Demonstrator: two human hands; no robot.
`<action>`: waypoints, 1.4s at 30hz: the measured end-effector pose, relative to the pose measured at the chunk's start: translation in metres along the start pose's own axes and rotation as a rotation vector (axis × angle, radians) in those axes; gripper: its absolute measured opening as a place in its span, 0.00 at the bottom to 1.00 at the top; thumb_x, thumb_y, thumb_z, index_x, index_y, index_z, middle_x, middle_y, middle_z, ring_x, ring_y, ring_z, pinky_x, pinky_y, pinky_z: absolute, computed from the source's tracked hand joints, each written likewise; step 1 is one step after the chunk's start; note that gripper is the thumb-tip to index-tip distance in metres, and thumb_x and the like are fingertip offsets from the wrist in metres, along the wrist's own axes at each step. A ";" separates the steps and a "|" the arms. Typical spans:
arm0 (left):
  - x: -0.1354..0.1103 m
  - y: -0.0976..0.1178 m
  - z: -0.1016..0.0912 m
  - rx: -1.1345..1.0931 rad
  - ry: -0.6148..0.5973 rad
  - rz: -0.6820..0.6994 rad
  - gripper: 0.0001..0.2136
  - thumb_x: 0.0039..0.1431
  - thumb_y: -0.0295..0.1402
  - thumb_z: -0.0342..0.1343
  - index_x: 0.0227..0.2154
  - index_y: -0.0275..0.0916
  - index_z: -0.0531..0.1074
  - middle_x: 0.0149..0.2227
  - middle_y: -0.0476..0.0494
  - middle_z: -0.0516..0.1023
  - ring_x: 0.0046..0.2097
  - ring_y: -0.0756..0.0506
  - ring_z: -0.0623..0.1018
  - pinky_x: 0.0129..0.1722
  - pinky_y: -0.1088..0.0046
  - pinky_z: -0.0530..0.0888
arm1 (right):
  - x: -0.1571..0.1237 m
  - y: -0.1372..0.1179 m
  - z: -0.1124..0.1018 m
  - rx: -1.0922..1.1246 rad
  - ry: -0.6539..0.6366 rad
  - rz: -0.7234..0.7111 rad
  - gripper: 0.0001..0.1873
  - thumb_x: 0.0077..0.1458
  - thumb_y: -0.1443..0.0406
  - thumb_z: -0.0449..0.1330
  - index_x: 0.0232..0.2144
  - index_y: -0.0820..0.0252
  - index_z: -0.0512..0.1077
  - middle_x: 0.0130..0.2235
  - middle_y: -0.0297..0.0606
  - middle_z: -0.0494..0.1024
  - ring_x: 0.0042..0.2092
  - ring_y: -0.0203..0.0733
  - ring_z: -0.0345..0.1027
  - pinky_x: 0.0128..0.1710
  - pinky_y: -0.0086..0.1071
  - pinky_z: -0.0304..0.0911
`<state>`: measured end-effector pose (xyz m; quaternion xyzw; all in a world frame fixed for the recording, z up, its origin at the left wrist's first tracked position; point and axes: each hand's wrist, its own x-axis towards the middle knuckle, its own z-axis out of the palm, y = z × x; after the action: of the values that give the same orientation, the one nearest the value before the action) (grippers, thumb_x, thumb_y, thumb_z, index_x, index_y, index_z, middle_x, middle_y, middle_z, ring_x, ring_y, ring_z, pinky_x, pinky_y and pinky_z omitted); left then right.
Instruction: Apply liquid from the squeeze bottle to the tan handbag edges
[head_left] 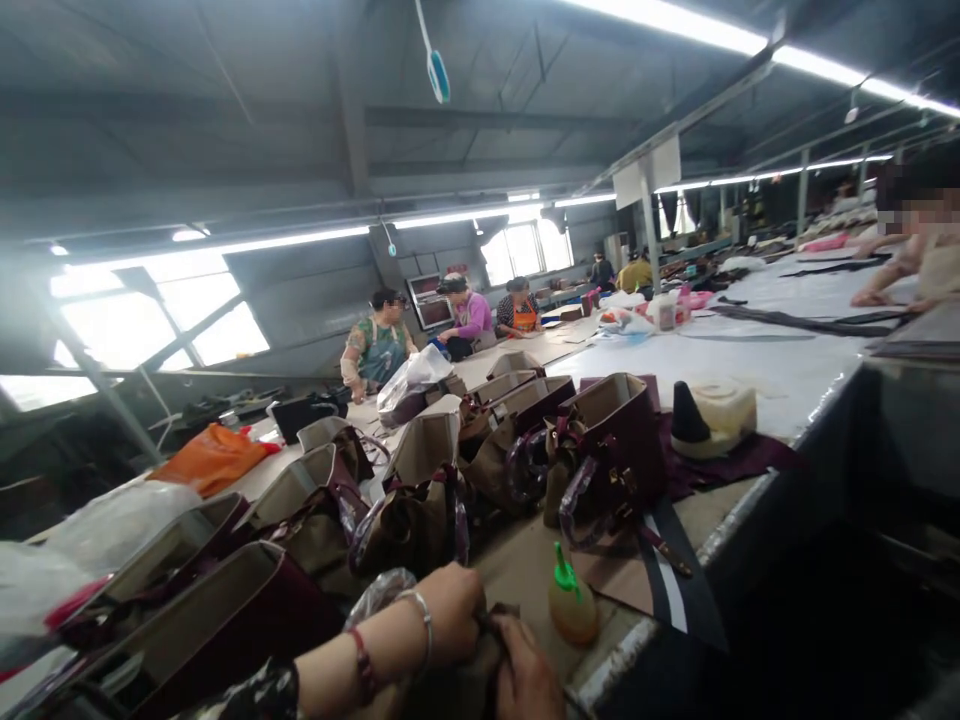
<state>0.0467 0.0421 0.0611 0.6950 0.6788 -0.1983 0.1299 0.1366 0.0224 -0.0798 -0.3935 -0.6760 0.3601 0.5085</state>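
In the head view, at the bottom edge, the left hand, with a silver bangle and a red band on its wrist, and the right hand are pressed close together. Both are clenched on a dark brown soft leather piece bunched between them at the near edge of the long surface. The two-sided grip looks meant to pin the limp material taut, though much of it is hidden under the fingers and I cannot tell its shape. Just beside the right hand stands a small amber squeeze bottle with a green nozzle, upright and within easy reach. Beyond, maroon leather handbags with beige linings stand in a crowded row, mouths upward, their handles wrapped in clear film, probably against scuffs. A black cone and a cream plastic tub sit farther right on a maroon offcut, and co-workers sit at the far end.
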 end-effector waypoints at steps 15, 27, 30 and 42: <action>0.011 -0.013 0.005 0.197 -0.046 0.201 0.39 0.41 0.44 0.64 0.57 0.37 0.60 0.50 0.34 0.71 0.51 0.37 0.72 0.50 0.66 0.70 | 0.036 0.025 0.002 0.309 -0.279 0.329 0.08 0.60 0.64 0.57 0.35 0.65 0.71 0.34 0.35 0.75 0.36 0.37 0.71 0.38 0.36 0.68; 0.039 -0.011 0.000 0.280 -0.077 0.084 0.15 0.54 0.38 0.51 0.37 0.34 0.76 0.40 0.32 0.78 0.44 0.34 0.77 0.39 0.64 0.73 | -0.060 -0.039 -0.025 -0.368 -0.268 0.004 0.23 0.44 0.63 0.67 0.44 0.65 0.69 0.39 0.47 0.71 0.43 0.55 0.62 0.44 0.49 0.59; 0.042 -0.008 -0.001 0.277 -0.112 0.076 0.15 0.54 0.36 0.51 0.39 0.32 0.76 0.40 0.30 0.78 0.44 0.34 0.77 0.40 0.64 0.73 | -0.067 -0.044 -0.004 -0.545 -0.395 -0.046 0.13 0.42 0.66 0.67 0.32 0.66 0.72 0.32 0.46 0.72 0.36 0.52 0.63 0.37 0.45 0.61; 0.019 -0.023 -0.010 0.112 -0.123 0.271 0.14 0.53 0.27 0.52 0.43 0.39 0.72 0.46 0.44 0.74 0.48 0.44 0.72 0.49 0.73 0.68 | -0.029 -0.031 -0.004 -0.046 -0.236 0.294 0.25 0.46 0.80 0.44 0.45 0.63 0.66 0.34 0.43 0.76 0.37 0.42 0.72 0.38 0.30 0.64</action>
<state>0.0248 0.0646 0.0632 0.7729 0.5574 -0.2586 0.1581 0.1407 -0.0166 -0.0635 -0.4547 -0.6741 0.4586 0.3585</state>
